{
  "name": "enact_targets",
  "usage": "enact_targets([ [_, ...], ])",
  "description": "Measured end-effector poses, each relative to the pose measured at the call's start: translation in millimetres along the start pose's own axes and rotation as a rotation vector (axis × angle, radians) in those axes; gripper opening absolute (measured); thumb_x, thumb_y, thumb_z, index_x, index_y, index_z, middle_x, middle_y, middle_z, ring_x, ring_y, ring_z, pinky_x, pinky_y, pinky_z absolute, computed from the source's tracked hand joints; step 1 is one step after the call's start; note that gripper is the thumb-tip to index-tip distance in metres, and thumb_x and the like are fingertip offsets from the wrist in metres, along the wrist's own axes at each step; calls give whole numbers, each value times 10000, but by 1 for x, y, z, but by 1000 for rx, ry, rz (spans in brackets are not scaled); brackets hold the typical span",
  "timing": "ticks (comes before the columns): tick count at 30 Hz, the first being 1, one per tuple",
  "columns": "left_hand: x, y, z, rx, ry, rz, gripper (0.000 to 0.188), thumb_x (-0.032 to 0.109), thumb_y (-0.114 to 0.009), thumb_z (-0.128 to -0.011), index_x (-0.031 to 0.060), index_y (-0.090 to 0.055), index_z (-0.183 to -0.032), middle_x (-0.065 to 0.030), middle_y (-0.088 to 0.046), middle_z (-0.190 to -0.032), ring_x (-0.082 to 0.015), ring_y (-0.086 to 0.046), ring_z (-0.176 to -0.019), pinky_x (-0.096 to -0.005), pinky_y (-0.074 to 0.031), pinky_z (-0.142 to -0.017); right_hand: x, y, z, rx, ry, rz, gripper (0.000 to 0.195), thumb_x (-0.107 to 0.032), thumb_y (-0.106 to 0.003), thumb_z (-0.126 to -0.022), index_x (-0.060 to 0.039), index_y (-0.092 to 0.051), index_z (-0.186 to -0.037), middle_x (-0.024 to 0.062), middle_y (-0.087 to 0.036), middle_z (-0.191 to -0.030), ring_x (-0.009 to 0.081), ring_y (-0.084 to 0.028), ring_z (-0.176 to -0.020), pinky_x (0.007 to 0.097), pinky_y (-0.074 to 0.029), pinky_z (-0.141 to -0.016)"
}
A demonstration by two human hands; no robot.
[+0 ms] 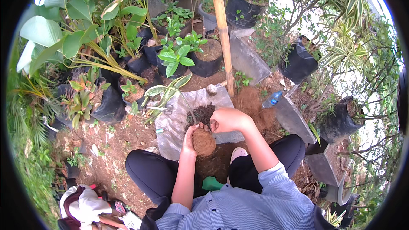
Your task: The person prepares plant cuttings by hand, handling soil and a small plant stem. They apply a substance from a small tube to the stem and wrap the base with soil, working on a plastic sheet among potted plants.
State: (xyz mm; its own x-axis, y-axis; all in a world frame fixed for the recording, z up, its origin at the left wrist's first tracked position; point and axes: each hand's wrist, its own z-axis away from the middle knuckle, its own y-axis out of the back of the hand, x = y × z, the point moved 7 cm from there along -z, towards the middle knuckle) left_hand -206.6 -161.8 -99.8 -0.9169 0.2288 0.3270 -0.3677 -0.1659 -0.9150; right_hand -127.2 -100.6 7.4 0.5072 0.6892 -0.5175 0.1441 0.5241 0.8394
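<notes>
My left hand (189,140) cups a ball of brown coconut fibre (204,142) from its left side. A thin stem rises from the ball to a plant with pale-edged variegated leaves (167,95), which leans away from me to the left. Close to the ball's upper right, the fingers of my right hand (228,119) are pinched together. Whether they hold a thin strand is too small to tell. Below both hands lies a grey plastic sheet (169,142) with a heap of dark soil (204,112) on it. A pair of scissors (167,110) rests at the sheet's left edge.
A bamboo pole (221,28) stands beyond the sheet, near a stone (211,89). Loose coconut fibre (247,100) and a plastic bottle (272,99) lie to the right, by concrete slabs (294,119). Potted plants (207,56) crowd the far side. Another person (88,206) is at lower left.
</notes>
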Motion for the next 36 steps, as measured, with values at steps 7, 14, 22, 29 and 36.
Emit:
enact_targets([
  [7, -3, -8, 23, 19, -37, -171, 180, 181, -520, -814, 48, -553, -930, -72, -587, -854, -188, -577, -793, -326, -486, -711, -27, -1, 25, 97, 2, -144, 150, -88, -668, -672, -20, -585, -776, 109, -647, -745, 246, -632, -711, 339, -479, -625],
  [14, 3, -9, 33, 197, -210, -330, 157, 162, -525, -825, 43, -552, -923, -60, -584, -827, -159, -577, -771, -297, -476, -712, -34, -11, 38, 314, 3, -391, 131, -53, -644, -717, 2, -581, -817, 114, -648, -774, 205, -632, -739, 313, -484, -666],
  [22, -8, -1, 22, 126, -234, -322, 145, 150, -540, -827, 38, -542, -920, -50, -577, -826, -147, -586, -789, -286, -473, -720, -18, -36, 59, 468, -28, -881, 168, -1, -563, -816, 31, -619, -971, 87, -654, -863, 135, -610, -846, 267, -476, -771],
  [29, -16, 7, 11, 4, -157, -287, 155, 153, -532, -834, 41, -543, -941, -51, -590, -858, -152, -592, -804, -288, -480, -728, -10, -39, 65, 548, -103, -715, 152, -61, -644, -779, 24, -646, -905, 78, -657, -831, 126, -610, -794, 274, -478, -744],
  [36, -9, -3, 15, 128, -163, -257, 161, 150, -528, -834, 45, -540, -955, -60, -590, -870, -162, -593, -818, -290, -478, -738, -17, -32, 56, 636, -149, -521, 159, -110, -640, -769, 8, -620, -873, 131, -628, -787, 229, -619, -715, 312, -476, -656],
])
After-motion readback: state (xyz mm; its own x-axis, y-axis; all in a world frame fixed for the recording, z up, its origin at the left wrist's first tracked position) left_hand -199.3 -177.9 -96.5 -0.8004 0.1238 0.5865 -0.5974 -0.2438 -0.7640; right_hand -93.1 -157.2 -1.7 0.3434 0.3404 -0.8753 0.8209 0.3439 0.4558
